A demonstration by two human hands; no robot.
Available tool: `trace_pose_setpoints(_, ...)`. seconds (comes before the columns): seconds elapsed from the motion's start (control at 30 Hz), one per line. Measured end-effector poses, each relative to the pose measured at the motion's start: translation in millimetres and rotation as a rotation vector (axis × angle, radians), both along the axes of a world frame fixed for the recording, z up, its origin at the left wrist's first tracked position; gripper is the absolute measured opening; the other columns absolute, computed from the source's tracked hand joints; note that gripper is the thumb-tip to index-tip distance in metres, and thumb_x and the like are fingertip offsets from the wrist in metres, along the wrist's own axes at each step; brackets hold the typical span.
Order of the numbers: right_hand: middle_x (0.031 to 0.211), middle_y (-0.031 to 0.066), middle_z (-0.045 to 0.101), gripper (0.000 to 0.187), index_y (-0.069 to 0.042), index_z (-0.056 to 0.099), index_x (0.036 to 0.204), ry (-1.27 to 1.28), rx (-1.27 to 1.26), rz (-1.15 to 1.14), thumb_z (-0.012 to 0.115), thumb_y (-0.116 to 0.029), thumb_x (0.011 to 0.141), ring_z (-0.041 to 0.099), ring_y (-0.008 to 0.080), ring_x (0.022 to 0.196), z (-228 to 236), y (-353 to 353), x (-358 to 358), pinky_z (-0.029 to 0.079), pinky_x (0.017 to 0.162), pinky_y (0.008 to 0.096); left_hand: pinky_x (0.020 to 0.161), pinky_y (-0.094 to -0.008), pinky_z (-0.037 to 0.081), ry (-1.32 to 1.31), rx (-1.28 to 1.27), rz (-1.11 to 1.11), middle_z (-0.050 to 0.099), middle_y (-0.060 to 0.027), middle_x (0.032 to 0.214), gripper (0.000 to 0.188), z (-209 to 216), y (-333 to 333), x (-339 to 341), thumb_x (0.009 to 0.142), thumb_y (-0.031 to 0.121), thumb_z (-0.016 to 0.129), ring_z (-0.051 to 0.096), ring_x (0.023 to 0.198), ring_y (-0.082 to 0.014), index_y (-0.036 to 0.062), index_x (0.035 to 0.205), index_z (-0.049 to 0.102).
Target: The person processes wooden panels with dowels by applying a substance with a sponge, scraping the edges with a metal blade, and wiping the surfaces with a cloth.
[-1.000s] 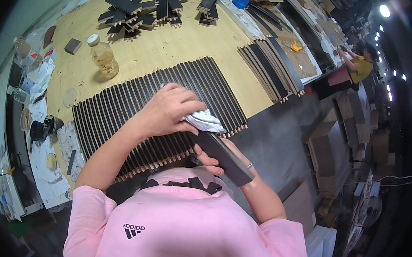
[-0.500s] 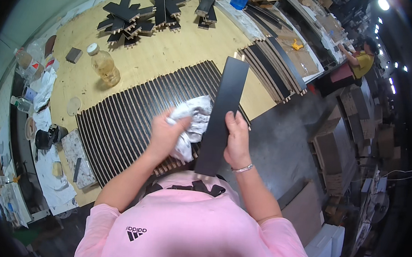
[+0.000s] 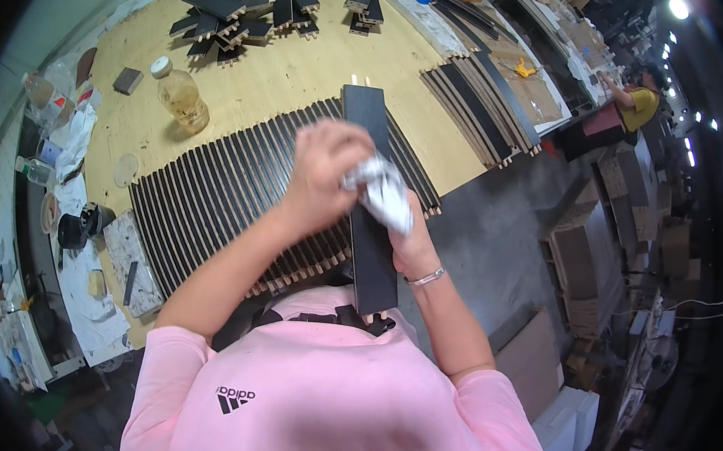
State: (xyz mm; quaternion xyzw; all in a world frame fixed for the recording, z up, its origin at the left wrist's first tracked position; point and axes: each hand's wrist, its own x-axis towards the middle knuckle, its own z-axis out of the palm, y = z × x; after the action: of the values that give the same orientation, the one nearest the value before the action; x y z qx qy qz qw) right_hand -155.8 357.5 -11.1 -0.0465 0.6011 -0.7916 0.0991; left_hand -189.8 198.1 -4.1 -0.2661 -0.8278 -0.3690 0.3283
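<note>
Amber-tinted liquid sits in the white-capped bottle (image 3: 180, 100) standing beyond your work, and off at the left edge there's a clear bottle with a red mark (image 3: 56, 102), plus a dark pot (image 3: 72, 230) whose contents you can't make out from here. Now the action: your left hand (image 3: 328, 164) is bunched around the white cloth (image 3: 387, 195), both blurred, fingers pinching the fabric, and it's across the face of the black board (image 3: 372, 256)! Your right hand (image 3: 415, 244) grips that board by its right edge, though the cloth hides part of the hold and you can't tell how the hidden fingers lie. The board is up in front of your chest, 2 pale pegs showing at its far end. Compare 0.5 s ago: the cloth was beside the board's left edge, and the far end leaned out to the right; now that end has swung left, over the row of dark strips (image 3: 228, 208). Beneath it all, the yellowish tabletop (image 3: 305, 79) carries those strips side by side, a crisscrossed pile of black boards (image 3: 221, 19) at the back and another stack (image 3: 487, 109) at the right corner. Past that, grey floor (image 3: 495, 226), brown cardboard stacks (image 3: 581, 262), a co-worker (image 3: 640, 109) in a yellow top, and bright lamps (image 3: 678, 8) running down the dim hall.
</note>
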Motion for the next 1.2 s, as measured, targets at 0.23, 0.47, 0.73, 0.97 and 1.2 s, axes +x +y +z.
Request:
trace_pose_setpoints(0.23,0.097,0.0036,0.065,0.032,-0.001,0.062,0.107,-0.255,-0.134,0.075,0.047,-0.029,0.105,0.061,0.01,0.086,-9,19,-10,0.051,0.075,0.0268,0.093,-0.0418,0.041,0.059,0.018,-0.114,0.067,-0.0056,0.097,0.031,-5,-2,-6,0.066,0.001,0.072,0.06,0.099,-0.0281,0.0073,0.096,0.069)
trace_pose_setpoints(0.47,0.089,0.0041,0.063,0.036,0.001,0.061,0.103,-0.037,0.179,-0.308,0.047,-0.032,0.105,0.057,0.0095,0.08,-5,55,-57,0.048,0.073,0.026,0.08,-0.0399,0.049,-0.291,-0.084,-0.611,0.067,-0.004,0.098,0.019,-58,-15,101,0.07,0.009,0.07,0.062,0.092,-0.0276,0.0054,0.089,0.07)
trace_pose_setpoints(0.73,0.08,0.0013,0.059,0.036,0.0,0.06,0.094,-0.052,0.406,-0.189,0.052,-0.034,0.103,0.05,0.0077,0.072,-14,41,-64,0.044,0.066,0.0258,0.083,-0.039,0.048,-0.05,0.056,-0.172,0.066,-0.0039,0.113,0.046,23,-2,36,0.063,-0.002,0.071,0.056,0.097,-0.0289,0.011,0.108,0.071)
trace_pose_setpoints(0.97,0.076,-0.0017,0.049,0.035,-0.001,0.054,0.086,0.025,-0.011,-0.543,0.048,-0.03,0.105,0.043,0.0074,0.068,23,24,-63,0.041,0.062,0.0256,0.085,-0.0395,0.047,-0.214,-0.232,-0.475,0.065,-0.003,0.098,0.028,-55,-13,104,0.061,0.009,0.069,0.058,0.097,-0.0273,0.0061,0.088,0.068)
trace_pose_setpoints(1.2,0.081,0.0022,0.057,0.034,0.002,0.057,0.095,0.028,-0.061,-0.601,0.048,-0.03,0.105,0.052,0.009,0.072,15,39,-64,0.046,0.065,0.025,0.088,-0.0429,0.045,-0.2,-0.239,0.077,0.066,-0.0101,0.103,0.03,-18,-55,65,0.068,0.01,0.069,0.059,0.101,-0.0312,0.0032,0.098,0.069)
